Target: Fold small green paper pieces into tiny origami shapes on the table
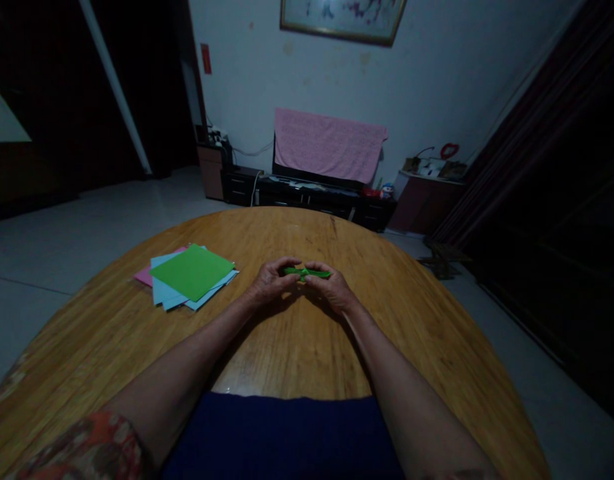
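Just above the middle of the round wooden table, a small folded piece of green paper (305, 272) is held between both hands. My left hand (275, 280) pinches its left end, with the fingers behind and the thumb in front. On the other end, my right hand (331, 288) is closed the same way. The folded paper is narrow and wide, with a small raised fold at its centre; its ends are partly hidden by the fingers. To the left lies a loose stack of square paper sheets, a green sheet (193, 272) on top of light blue sheets (163, 291) and a pink sheet (145, 276).
The wooden table (297, 360) has a rounded far edge. A dark blue cloth (281, 437) lies at its near side, between my forearms. Beyond the table stand a low black cabinet (281, 193) and a screen under a pink towel (329, 143). A dark curtain hangs at the right.
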### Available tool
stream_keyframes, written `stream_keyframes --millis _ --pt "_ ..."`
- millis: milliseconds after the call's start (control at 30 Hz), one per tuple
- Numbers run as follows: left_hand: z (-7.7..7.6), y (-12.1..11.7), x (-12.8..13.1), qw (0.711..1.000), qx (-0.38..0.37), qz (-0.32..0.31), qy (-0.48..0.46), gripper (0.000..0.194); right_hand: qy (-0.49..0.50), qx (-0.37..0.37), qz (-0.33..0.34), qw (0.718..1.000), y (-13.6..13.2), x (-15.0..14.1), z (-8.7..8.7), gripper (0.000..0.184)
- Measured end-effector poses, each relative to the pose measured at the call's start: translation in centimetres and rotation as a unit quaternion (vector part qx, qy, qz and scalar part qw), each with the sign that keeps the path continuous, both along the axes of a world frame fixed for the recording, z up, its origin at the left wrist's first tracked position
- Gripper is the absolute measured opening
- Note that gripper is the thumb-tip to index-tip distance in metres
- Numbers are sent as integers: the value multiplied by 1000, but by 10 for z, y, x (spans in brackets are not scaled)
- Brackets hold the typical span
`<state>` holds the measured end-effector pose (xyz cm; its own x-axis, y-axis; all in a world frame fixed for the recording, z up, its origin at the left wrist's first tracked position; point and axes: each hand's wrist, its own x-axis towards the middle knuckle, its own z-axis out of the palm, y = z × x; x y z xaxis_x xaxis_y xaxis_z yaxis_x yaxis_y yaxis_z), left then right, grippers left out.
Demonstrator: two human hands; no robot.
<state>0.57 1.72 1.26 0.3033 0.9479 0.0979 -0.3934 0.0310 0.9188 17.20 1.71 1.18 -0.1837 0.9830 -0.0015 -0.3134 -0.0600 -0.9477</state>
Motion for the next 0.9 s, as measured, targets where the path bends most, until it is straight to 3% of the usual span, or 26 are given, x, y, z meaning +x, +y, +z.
stream_keyframes --millis 233,433,733,900 --pt "4 0 0 1000 -11 4 -15 45 -12 19 -15 1000 4 2 -6 48" --pt "-3 7 -2 998 10 22 60 40 -70 58 -31 995 -3 -3 0 37" --pt "-18 20 -9 970 131 54 199 41 -122 -13 -6 992 -10 4 9 34" --pt "-19 21 -9 948 180 77 251 39 -168 6 -6 986 -9 8 6 29"
